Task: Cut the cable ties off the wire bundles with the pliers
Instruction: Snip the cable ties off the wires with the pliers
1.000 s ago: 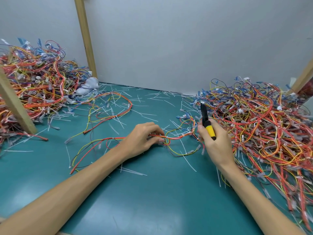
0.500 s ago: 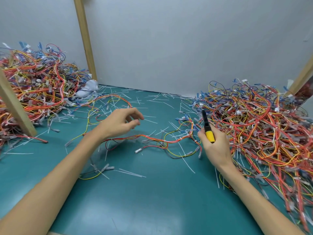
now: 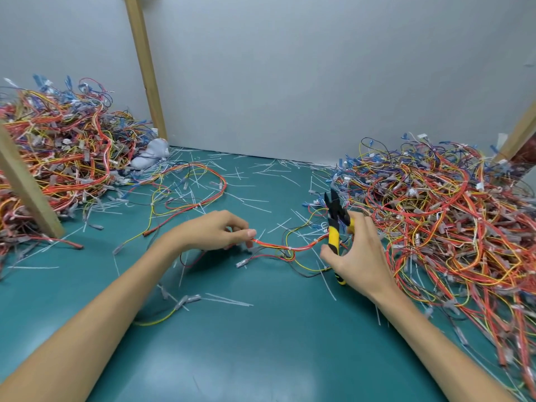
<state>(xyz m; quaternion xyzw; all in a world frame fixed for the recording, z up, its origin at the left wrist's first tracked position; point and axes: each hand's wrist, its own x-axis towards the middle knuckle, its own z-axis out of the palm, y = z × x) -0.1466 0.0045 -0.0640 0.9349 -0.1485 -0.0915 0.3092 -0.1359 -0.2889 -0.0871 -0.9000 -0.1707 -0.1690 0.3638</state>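
My left hand [image 3: 216, 231] pinches one end of a red, orange and yellow wire bundle [image 3: 285, 247] just above the green table [image 3: 261, 338]. A white cable tie [image 3: 289, 248] wraps the bundle at its middle. My right hand [image 3: 358, 250] holds the yellow-and-black pliers [image 3: 335, 224] upright, their jaws parted and pointing up. The pliers stand at the bundle's right end, a hand's width right of the tie.
A big tangled pile of wires [image 3: 452, 219] fills the right side, another pile [image 3: 55, 152] the left. Cut white ties [image 3: 226, 298] and loose wires [image 3: 185, 192] litter the table. Wooden posts [image 3: 145, 65] [image 3: 26, 181] stand at back and left; grey wall behind.
My left hand let go of the wires, lifted away leftwards, then came back and pinched the bundle. The right hand swung the pliers upright and their jaws opened.
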